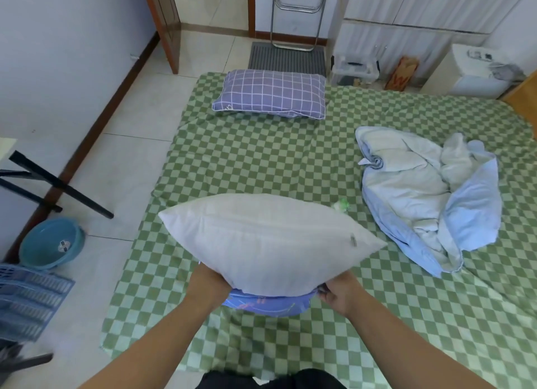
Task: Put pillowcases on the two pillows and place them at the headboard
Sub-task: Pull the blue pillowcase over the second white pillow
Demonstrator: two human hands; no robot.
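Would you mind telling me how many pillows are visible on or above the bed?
2. A covered purple checked pillow lies at the bed's far end; a bare white pillow is held near the camera, its lower end in a purple pillowcase.

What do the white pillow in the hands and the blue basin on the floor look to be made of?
White pillow: woven fabric, probably cotton or polyester, matte, over soft filling; it bulges and dents where gripped, with a seam along the top. Blue basin: likely moulded plastic, with a smooth, slightly glossy, evenly coloured surface and a rolled rim.
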